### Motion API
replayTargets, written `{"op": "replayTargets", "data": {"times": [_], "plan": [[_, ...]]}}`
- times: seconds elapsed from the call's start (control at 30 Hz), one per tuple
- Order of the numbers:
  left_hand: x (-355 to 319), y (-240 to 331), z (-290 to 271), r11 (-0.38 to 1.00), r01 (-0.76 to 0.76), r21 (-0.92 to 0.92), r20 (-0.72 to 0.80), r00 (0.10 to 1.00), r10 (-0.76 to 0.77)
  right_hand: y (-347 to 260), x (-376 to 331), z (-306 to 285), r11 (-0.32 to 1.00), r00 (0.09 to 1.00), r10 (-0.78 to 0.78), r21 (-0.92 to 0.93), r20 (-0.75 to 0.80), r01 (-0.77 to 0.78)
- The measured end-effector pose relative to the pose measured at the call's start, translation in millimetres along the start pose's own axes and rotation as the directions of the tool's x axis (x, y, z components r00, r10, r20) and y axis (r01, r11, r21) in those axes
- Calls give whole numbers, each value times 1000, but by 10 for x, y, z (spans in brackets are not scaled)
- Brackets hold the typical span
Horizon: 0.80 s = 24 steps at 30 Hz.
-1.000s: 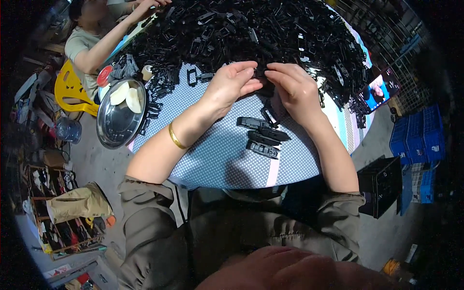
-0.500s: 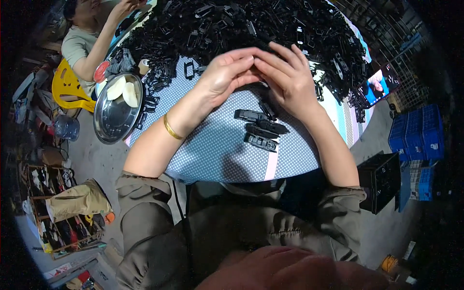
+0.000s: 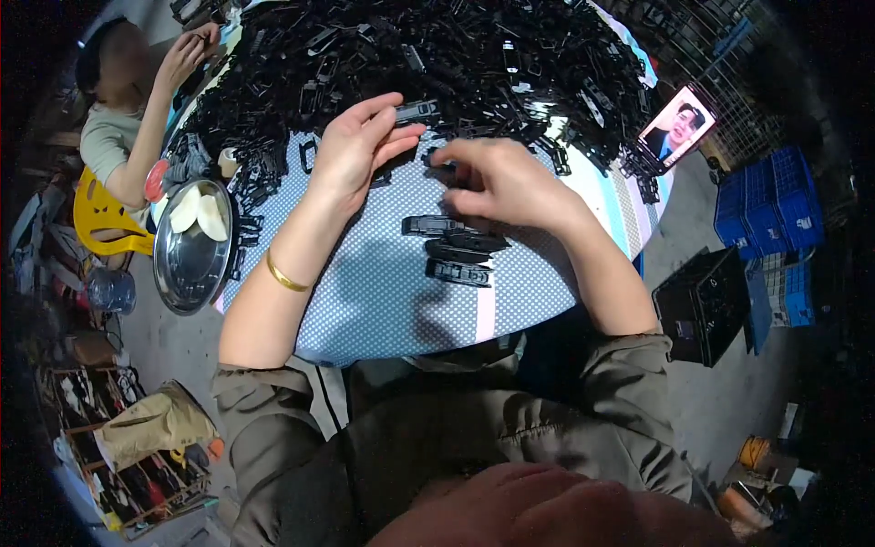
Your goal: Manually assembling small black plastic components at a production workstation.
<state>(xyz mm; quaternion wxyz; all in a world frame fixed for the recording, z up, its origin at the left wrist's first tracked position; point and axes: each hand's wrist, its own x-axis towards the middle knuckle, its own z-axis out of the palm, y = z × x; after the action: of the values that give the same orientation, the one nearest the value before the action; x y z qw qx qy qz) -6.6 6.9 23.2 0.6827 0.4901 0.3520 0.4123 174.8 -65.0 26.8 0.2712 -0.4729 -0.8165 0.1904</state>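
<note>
Pinching a black plastic part (image 3: 418, 111) between thumb and fingers: left hand (image 3: 349, 153), near edge of dark parts pile (image 3: 437, 55). Hands met half a second ago, now apart. Right hand (image 3: 512, 182) curled low, right of it; can't tell if gripping. Nearer, black pieces (image 3: 463, 248) lie on dotted tablecloth (image 3: 383, 301).

A narrow black part (image 3: 418, 112), slotted and lengthwise, juts rightward from the fingertips of the left hand (image 3: 343, 162); another dark piece (image 3: 443, 170) (mostly hidden) shows beside the right hand's (image 3: 518, 186) fingers.
</note>
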Motion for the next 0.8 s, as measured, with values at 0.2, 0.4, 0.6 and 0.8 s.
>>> {"op": "replayTargets", "data": {"times": [0.2, 0.4, 0.6, 0.8], "plan": [[-33, -92, 58, 978, 151, -142, 165, 978, -127, 94, 49, -117, 960, 922, -4, 257, -387, 112], [-67, -90, 53, 967, 168, -190, 211, 969, -127, 98, 62, -109, 958, 917, -6, 261, -398, 120], [-54, -127, 48, 975, 151, -162, 222, 968, -113, 93, 61, -96, 973, 914, -107, 150, -391, 178], [-91, -96, 70, 992, 100, -79, 197, 977, -83, 116, 57, -115, 973, 899, -221, -26, -379, 229]]}}
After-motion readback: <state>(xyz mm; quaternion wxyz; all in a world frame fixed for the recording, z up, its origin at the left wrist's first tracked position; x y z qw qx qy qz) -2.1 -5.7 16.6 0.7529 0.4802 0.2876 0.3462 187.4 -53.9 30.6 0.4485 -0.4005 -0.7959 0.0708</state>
